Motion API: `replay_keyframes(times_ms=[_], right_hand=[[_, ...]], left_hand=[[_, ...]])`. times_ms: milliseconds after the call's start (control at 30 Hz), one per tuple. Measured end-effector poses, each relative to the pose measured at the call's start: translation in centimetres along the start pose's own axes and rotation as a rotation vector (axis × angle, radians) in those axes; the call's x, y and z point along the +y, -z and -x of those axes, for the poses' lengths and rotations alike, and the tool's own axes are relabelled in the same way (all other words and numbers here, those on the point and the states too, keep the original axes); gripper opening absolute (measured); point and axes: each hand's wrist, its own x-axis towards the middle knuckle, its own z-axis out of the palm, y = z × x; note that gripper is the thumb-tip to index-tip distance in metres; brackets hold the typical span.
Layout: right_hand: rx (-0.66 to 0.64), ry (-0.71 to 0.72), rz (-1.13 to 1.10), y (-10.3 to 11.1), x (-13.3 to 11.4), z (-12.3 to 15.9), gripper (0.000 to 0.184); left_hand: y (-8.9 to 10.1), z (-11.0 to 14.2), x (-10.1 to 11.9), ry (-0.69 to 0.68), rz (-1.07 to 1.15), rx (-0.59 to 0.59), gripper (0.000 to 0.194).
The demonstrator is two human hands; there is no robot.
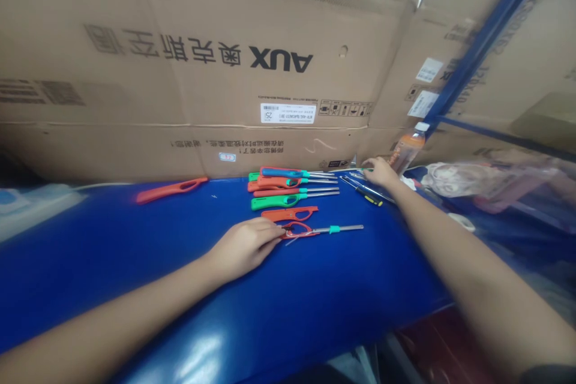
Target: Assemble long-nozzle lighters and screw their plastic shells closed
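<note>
My left hand (247, 245) is closed on the handle end of a red-orange long-nosed lighter (302, 229), whose metal rod with a turquoise collar points right. Its casing looks opened, with a thin bent piece sticking out below. Just behind it lies an orange handle shell (288, 214). Further back, several assembled lighters (275, 201) in green, red and blue are stacked with their rods to the right. At the table's back right, my right hand (381, 173) has its fingers curled together by some slim metal tools; what they grip is too small to tell. A yellow-and-black screwdriver (372, 198) lies close to it.
A red handle piece (171, 190) lies at the back left of the blue table (342, 294). Large cardboard (189, 96) rises behind. An orange drink bottle (407, 147) stands beyond my right hand, near a blue metal post (477, 54) and a white plastic bag (454, 179).
</note>
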Motion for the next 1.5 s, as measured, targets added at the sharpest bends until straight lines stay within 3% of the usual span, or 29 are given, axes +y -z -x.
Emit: replay_keyframes(times_ms=[267, 467, 667, 800, 867, 933, 1000, 1133, 1233, 1333, 1500], right_hand=[[-0.201, -0.06, -0.057, -0.1, 0.3, -0.4, 0.034], [-0.147, -0.099, -0.078, 0.5, 0.7, -0.6, 0.033], [-0.203, -0.076, -0.107, 0.5, 0.0, 0.5, 0.034], [-0.155, -0.044, -0.179, 2.1, -0.9, 1.5, 0.03], [-0.056, -0.003, -0.243, 3.7, -1.6, 2.2, 0.018], [0.028, 0.041, -0.31, 5.1, -2.8, 3.3, 0.021], [0.022, 0.12, -0.379, 5.8, -4.6, 5.0, 0.022], [-0.16, 0.364, -0.366, 4.5, -9.1, 9.2, 0.009], [-0.189, 0.446, -0.289, 2.7, -11.1, 11.4, 0.004], [-0.223, 0.49, -0.249, 2.0, -10.9, 12.0, 0.009], [-0.209, 0.577, -0.31, 2.4, -8.8, 11.7, 0.023]], left_hand=[[0.0, 0.0, 0.0, 0.006, 0.016, 0.021, 0.023], [-0.2, 0.0, -0.1, 0.025, 0.024, 0.018, 0.023], [-0.3, 0.1, -0.3, 0.036, 0.036, 0.003, 0.023], [-0.4, 0.2, -0.4, 0.054, 0.055, -0.003, 0.023], [-0.4, 0.2, -0.5, 0.06, 0.074, 0.007, 0.023], [-0.5, 0.3, -0.6, 0.064, 0.093, 0.022, 0.023], [-0.5, 0.3, -0.6, 0.069, 0.1, 0.032, 0.024], [-0.4, 0.2, -0.5, 0.083, 0.086, 0.042, 0.026], [-0.3, 0.1, -0.3, 0.094, 0.073, 0.04, 0.028], [-0.3, 0.0, -0.3, 0.097, 0.063, 0.009, 0.03], [-0.4, -0.1, -0.3, 0.115, 0.064, -0.017, 0.028]])
